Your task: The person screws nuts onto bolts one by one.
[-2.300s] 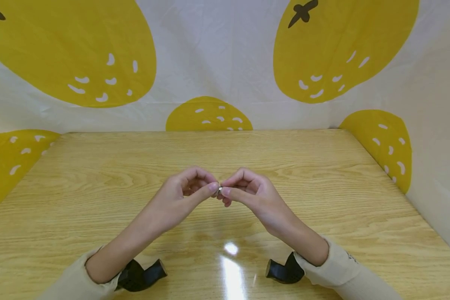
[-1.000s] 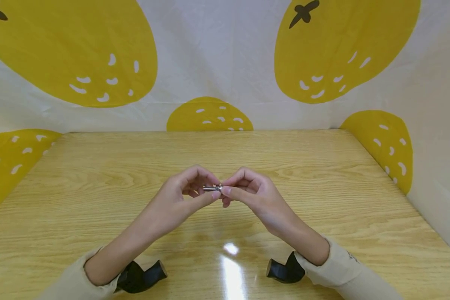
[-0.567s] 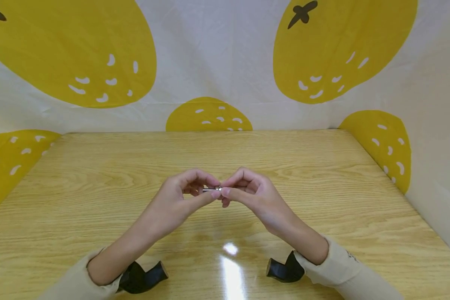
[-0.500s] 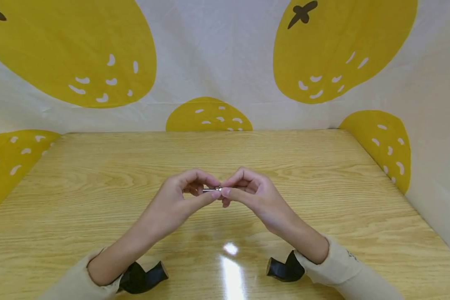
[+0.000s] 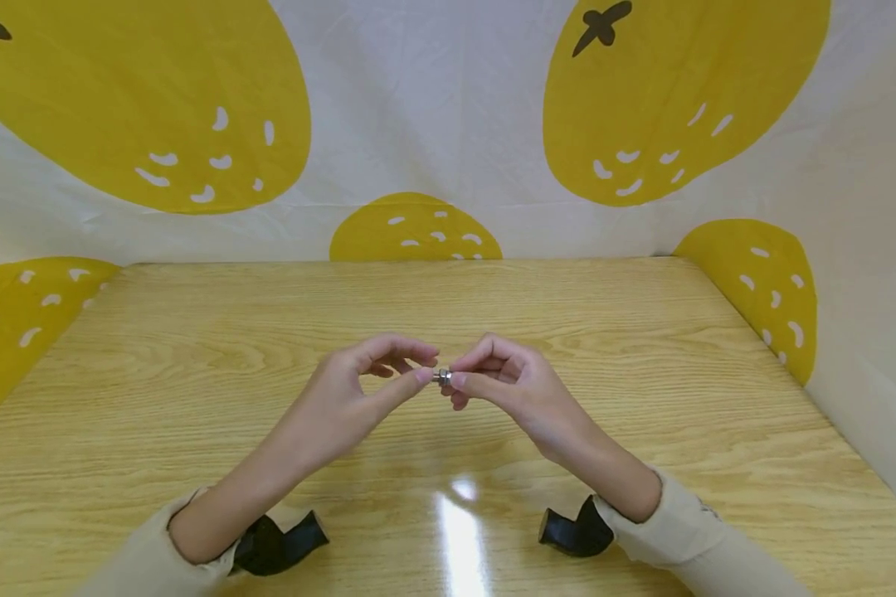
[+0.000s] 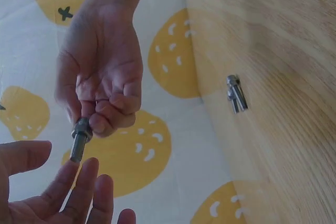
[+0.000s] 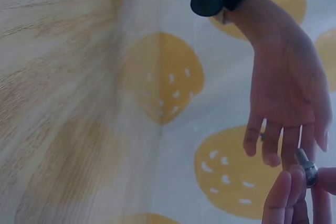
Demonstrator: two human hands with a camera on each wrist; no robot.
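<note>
A silvery metal bolt (image 5: 442,377) is held level between my hands above the table; the left wrist view shows its bare shank and wider end. My right hand (image 5: 526,394) pinches that wider end with thumb and fingers. There a thicker, nut-like ring sits close to the head, partly hidden by fingertips. My left hand (image 5: 351,385) has its thumb and fingers spread apart around the shank's free end. In the left wrist view a left fingertip (image 6: 71,169) is at the shank's tip; whether it touches I cannot tell.
The left wrist view shows more metal bolts (image 6: 236,93) lying close together on the wooden table (image 5: 194,332). A white cloth (image 5: 433,99) with yellow fruit prints stands behind and beside the table. Dark wrist-worn devices hang under both sleeves (image 5: 153,543).
My left fingers have pinched and turned at the bolt's ring, then spread away from it. The bolt has shifted slightly right with my right hand, which keeps its pinch.
</note>
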